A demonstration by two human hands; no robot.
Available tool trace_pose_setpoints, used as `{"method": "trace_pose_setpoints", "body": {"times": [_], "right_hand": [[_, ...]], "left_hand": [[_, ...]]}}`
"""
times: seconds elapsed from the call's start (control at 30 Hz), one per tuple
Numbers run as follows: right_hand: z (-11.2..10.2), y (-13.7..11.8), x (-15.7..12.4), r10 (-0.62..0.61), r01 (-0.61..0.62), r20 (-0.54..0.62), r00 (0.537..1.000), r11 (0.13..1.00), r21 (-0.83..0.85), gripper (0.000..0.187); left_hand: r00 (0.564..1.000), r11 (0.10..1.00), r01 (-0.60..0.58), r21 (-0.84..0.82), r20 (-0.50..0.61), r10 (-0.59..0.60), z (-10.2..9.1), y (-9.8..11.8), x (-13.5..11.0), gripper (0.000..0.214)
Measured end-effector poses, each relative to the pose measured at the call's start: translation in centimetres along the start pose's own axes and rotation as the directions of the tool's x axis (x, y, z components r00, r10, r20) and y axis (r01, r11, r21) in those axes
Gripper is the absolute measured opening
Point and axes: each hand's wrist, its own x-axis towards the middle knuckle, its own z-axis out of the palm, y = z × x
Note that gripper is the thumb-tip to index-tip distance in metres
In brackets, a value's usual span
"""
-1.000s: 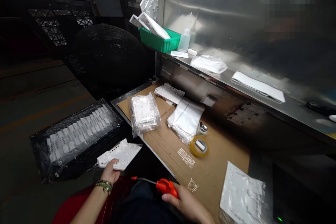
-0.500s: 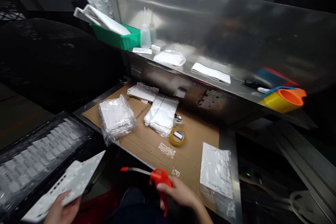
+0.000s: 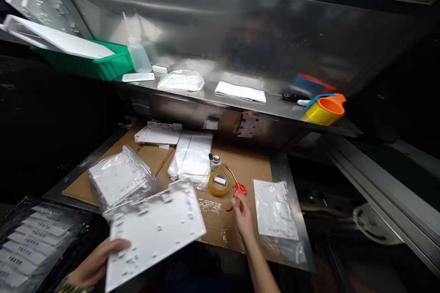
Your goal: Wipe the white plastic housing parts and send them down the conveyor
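Observation:
My left hand [image 3: 98, 261] grips a white plastic panel [image 3: 156, 229] by its left edge, thumb on top. Small raised clips and tabs dot the panel's face, which is tilted up toward me over the table's front edge. My right hand [image 3: 244, 217] reaches over the cardboard with its fingers at the handle of a red air blow gun [image 3: 239, 188]. The gun's thin nozzle points away from me, beside a roll of yellowish tape [image 3: 219, 183]. Part of the handle is hidden by the fingers.
Bagged white panels [image 3: 118, 176] lie left and a bagged panel [image 3: 275, 208] right. Clear bags [image 3: 191, 153] and a small pump bottle [image 3: 215, 161] stand mid-table. Above, a metal shelf [image 3: 206, 96] carries a green bin [image 3: 113, 66]. A black tray of white parts [image 3: 37, 233] is lower left.
My right hand has carried the air blow gun forward onto the cardboard, beside the tape. My left hand has raised the panel and brought it rightward, in front of the table. The view has turned right.

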Motion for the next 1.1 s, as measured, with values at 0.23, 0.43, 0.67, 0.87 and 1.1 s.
{"method": "trace_pose_setpoints", "body": {"times": [0.23, 0.43, 0.67, 0.87, 1.1], "right_hand": [[0.0, -2.1, -5.0, 0.267, -0.356, 0.287, 0.92, 0.877, 0.324, 0.067], [-3.3, -3.6, -5.9, 0.237, -0.133, -0.129, 0.963, 0.831, 0.54, 0.073], [-3.0, -5.9, -7.5, 0.184, 0.025, -0.301, 0.936, 0.816, 0.578, 0.077], [-2.2, -6.1, -7.4, 0.181, 0.05, -0.34, 0.923, 0.819, 0.572, 0.077], [-1.8, -4.7, -6.4, 0.239, -0.018, -0.313, 0.919, 0.819, 0.574, 0.079]], "left_hand": [[0.863, 0.907, -0.14, 0.397, 0.499, -0.085, 15.3, 3.5, 7.3, 0.041], [0.794, 0.796, -0.49, 0.355, 0.558, 0.239, 20.5, 5.5, 14.7, 0.015], [0.766, 0.679, -0.587, 0.441, 0.572, 0.292, 20.5, 7.7, 18.5, 0.015], [0.791, 0.628, -0.571, 0.529, 0.558, 0.251, 21.5, 10.7, 20.6, 0.013], [0.768, 0.647, -0.557, 0.52, 0.62, 0.162, 21.4, 13.9, 20.8, 0.013]]}}
